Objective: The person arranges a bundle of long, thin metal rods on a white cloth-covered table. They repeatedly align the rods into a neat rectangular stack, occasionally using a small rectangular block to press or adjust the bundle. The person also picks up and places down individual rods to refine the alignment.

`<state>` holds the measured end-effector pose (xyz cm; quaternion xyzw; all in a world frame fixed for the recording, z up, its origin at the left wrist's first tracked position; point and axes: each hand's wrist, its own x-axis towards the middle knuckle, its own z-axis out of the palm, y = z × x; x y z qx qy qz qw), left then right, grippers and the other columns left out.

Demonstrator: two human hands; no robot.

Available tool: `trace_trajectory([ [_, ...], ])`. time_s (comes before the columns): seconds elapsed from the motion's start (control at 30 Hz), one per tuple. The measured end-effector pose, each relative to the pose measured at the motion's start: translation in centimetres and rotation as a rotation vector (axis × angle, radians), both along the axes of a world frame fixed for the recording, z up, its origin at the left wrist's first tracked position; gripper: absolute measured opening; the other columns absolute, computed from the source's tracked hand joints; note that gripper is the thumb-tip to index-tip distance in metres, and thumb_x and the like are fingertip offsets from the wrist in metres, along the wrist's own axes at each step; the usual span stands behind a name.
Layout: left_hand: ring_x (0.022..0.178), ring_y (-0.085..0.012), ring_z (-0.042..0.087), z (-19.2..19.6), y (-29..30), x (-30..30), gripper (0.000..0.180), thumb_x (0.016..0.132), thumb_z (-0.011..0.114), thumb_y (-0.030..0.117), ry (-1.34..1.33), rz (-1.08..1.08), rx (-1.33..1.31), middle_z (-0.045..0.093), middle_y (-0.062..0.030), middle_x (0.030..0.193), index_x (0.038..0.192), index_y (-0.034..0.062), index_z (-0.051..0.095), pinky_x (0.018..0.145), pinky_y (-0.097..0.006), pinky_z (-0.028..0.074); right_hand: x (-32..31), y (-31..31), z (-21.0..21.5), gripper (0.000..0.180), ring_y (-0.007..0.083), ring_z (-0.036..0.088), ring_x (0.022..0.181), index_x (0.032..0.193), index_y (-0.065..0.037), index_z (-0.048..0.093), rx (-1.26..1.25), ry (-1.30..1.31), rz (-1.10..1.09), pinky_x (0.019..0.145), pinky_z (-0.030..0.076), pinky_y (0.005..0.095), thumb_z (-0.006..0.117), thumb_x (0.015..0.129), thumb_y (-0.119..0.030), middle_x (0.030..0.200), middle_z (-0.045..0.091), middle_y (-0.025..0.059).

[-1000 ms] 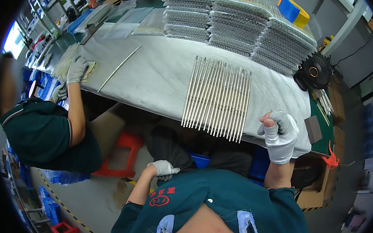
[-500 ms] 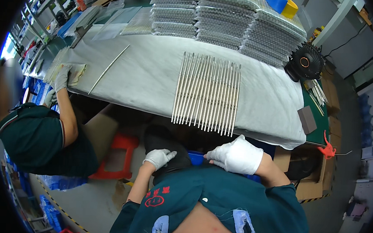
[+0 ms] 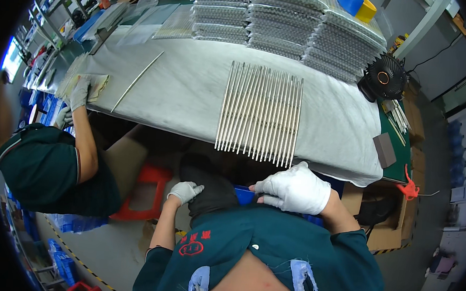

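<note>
Both my hands wear pale gloves and are below the table's front edge. My left hand (image 3: 185, 191) lies by my dark-trousered thigh, fingers stretched out, with nothing seen in it. My right hand (image 3: 296, 190) is just under the near ends of the metal rods, thumb and fingers apart, bare fingertips pointing left; it shows nothing held. A row of several slim silvery metal rods (image 3: 259, 115) lies side by side on the grey cloth-covered table (image 3: 177, 95), their near ends reaching the front edge. One single rod (image 3: 137, 82) lies slanted further left.
Stacks of bubble-wrapped packs (image 3: 285, 22) line the back, with tape rolls (image 3: 356, 5) on top. A black fan (image 3: 383, 77), a grey block (image 3: 384, 150) and a red clamp-like tool (image 3: 409, 184) are at right. At left a co-worker (image 3: 58, 171) wipes with a cloth (image 3: 99, 87).
My left hand has moved left along my thigh, away from my right hand. My right hand has risen slightly toward the table edge. The rods keep their places on the table.
</note>
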<state>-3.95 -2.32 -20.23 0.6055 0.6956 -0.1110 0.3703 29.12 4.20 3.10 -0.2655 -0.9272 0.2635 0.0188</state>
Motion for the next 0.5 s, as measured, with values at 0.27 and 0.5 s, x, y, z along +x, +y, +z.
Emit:
trace_trajectory([
  [0.27, 0.074, -0.0288, 0.067, 4.1, -2.2, 2.6, 0.051, 0.09, 0.042, 0.049, -0.084, -0.086, -0.188, 0.069, -0.0105, 0.071, 0.077, 0.0075, 0.069, 0.076, -0.036, 0.052, 0.3, 0.5, -0.5, 0.029, 0.0231, 0.068, 0.072, 0.107, -0.015, 0.069, -0.056, 0.036, 0.011, 0.059, 0.049, 0.0381, 0.058, 0.09, -0.036, 0.085, 0.071, 0.0049],
  [0.5, 0.093, -0.0335, 0.065, 5.9, -3.0, 2.9, 0.044, 0.089, 0.042, 0.042, 0.051, -0.306, -0.199, 0.07, -0.0135, 0.095, 0.093, 0.0102, 0.072, 0.086, -0.04, 0.05, -0.1, 1.1, -0.6, 0.021, 0.0204, 0.068, 0.074, 0.103, -0.017, 0.07, -0.021, 0.118, -0.009, 0.058, 0.049, 0.0358, 0.059, 0.089, -0.029, 0.086, 0.071, 0.0024],
])
